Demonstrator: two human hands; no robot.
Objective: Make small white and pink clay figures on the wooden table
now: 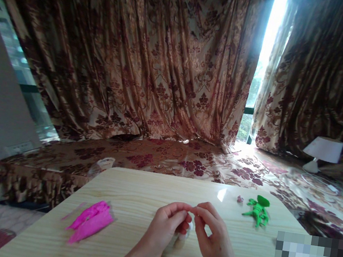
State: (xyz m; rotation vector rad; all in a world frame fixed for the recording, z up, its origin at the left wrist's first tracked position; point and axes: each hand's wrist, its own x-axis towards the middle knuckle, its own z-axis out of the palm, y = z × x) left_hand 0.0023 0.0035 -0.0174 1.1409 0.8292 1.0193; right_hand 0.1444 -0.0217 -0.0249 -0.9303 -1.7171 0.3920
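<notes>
Over the middle of the table, my left hand (166, 223) and my right hand (212, 232) meet at the fingertips. The fingers of my left hand are curled in. Thumb and index finger of my right hand pinch together against the left fingertips; whatever is between them is too small or hidden to name. A small white lump (187, 233) shows just below the left fingers, partly covered; I cannot tell whether it is held or lies on the table.
A bright pink soft mass (93, 221) in clear wrapping lies on the left of the wooden table (137, 187). At the right sit a green clay-like figure (257, 211) and a small pinkish lump (240, 199). A white lamp (323, 150) stands on the cloth-covered ledge behind.
</notes>
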